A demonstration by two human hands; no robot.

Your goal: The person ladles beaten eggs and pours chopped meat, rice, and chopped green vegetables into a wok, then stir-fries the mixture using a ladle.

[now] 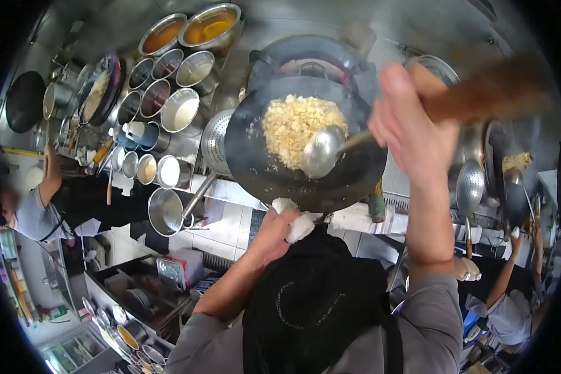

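A dark wok [349, 187] sits on the burner in front of me, with a pale yellow heap of what looks like fried rice [290, 124] in it. My right hand [414, 128] is wrapped round the wooden handle of a metal ladle [320, 154], whose bowl rests against the right side of the heap. The handle's far end is blurred. At the wok's near rim, my left hand [273, 234] grips a folded white cloth [300, 227]. Whether a wok handle lies under that cloth is hidden.
Left of the wok lies a perforated skimmer [218, 140] over a metal pot [166, 212]. Several metal containers [181, 109] stand beyond it, with two bowls of amber liquid [210, 25] behind. One co-worker [37, 212] is at far left, another [508, 311] at far right beside another wok.
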